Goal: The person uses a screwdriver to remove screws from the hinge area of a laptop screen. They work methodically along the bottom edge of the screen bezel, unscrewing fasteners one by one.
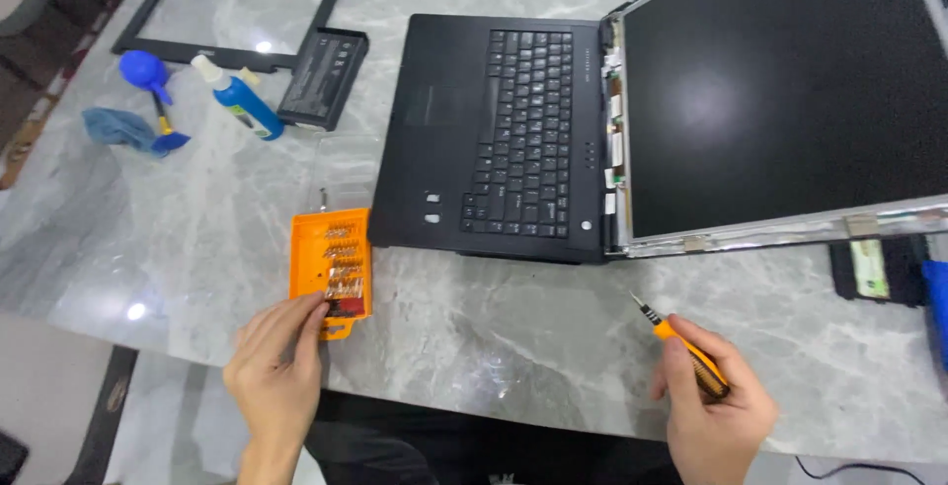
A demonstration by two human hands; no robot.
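My left hand (276, 362) reaches to the near end of an orange bit holder (332, 266) filled with several metal bits; its fingertips touch the holder's near edge. My right hand (716, 401) grips an orange-and-black screwdriver (681, 340), tip pointing up and to the left, above the grey marble table (494, 337). A black laptop (494, 134) lies open and turned sideways beyond both hands, its bare screen panel (780, 90) without a bezel lying flat on the right.
A black screen bezel (237, 6) and a black battery pack (323, 78) lie at the far left. A blue bottle with a white cap (237, 98), a blue air blower (146, 72) and a blue cloth (117, 127) sit nearby. A dark part (879, 268) lies at right.
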